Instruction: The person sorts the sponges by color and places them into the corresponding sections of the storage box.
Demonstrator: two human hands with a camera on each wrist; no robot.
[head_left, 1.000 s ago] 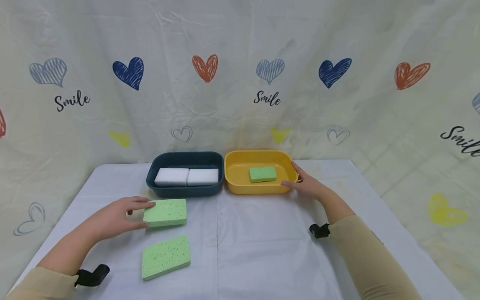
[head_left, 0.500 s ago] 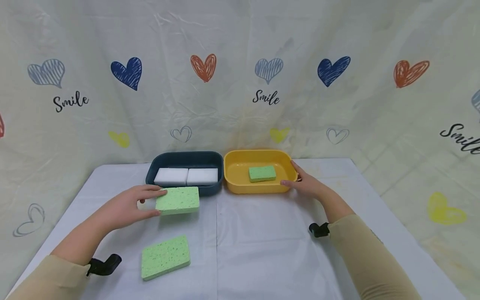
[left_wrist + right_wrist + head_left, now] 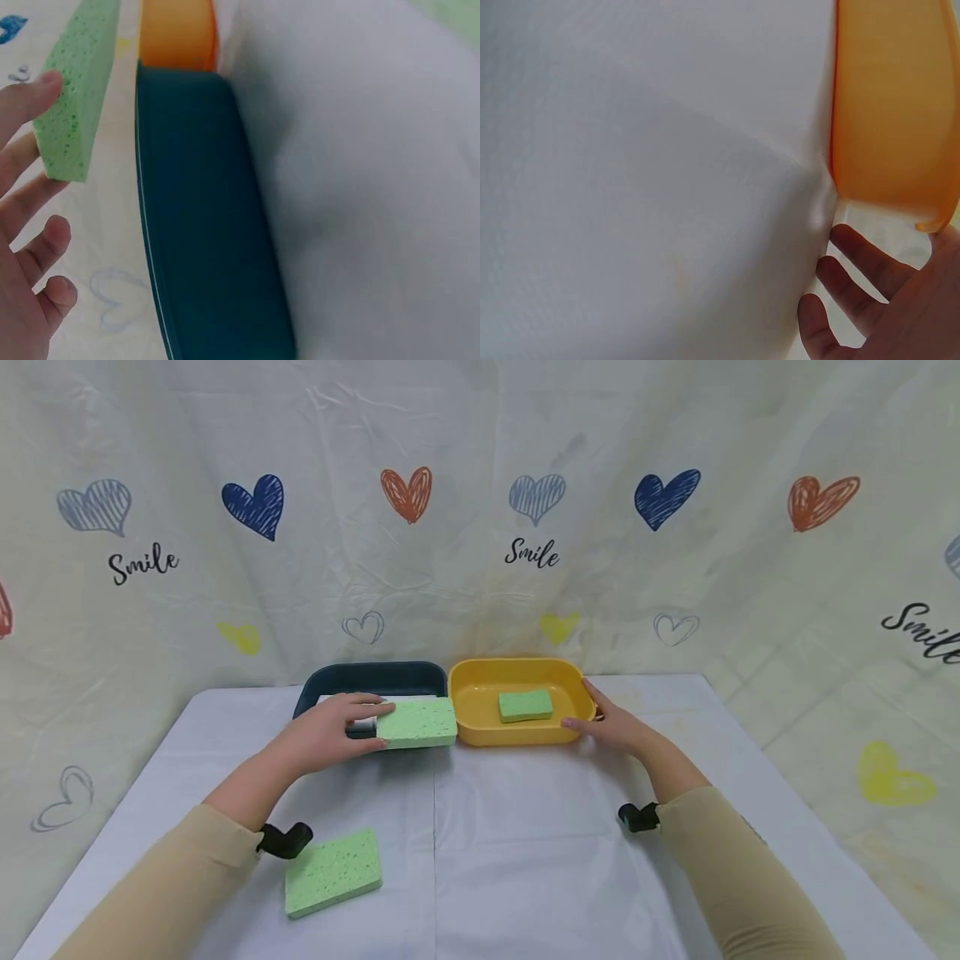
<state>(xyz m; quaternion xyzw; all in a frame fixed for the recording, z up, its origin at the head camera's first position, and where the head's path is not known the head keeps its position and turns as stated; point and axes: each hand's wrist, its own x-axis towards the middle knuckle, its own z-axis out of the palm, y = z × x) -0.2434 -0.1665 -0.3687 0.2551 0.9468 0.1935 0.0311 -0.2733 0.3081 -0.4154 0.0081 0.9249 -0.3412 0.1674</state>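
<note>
My left hand [image 3: 318,735] pinches a light green sponge [image 3: 417,723] by its left end, thumb at the front and fingertips along the back edge. In the left wrist view the held sponge [image 3: 79,97] is raised over the dark blue tray [image 3: 210,217], its far end near the yellow tray. White blocks inside the blue tray are mostly hidden behind this hand and sponge. At the right end of the yellow tray [image 3: 480,731], my right hand [image 3: 615,727] holds the rim between thumb and fingers. Another green sponge [image 3: 525,706] lies inside that tray.
Another green sponge [image 3: 333,872] lies on the white-covered table [image 3: 540,860] near the front left, partly behind the left wrist strap. Both trays stand side by side at the table's back edge, before a curtain [image 3: 465,593] printed with hearts.
The held green sponge has risen from the table and moved rightward and back with my left hand, across the front of the blue tray. My right hand has stayed on the yellow tray.
</note>
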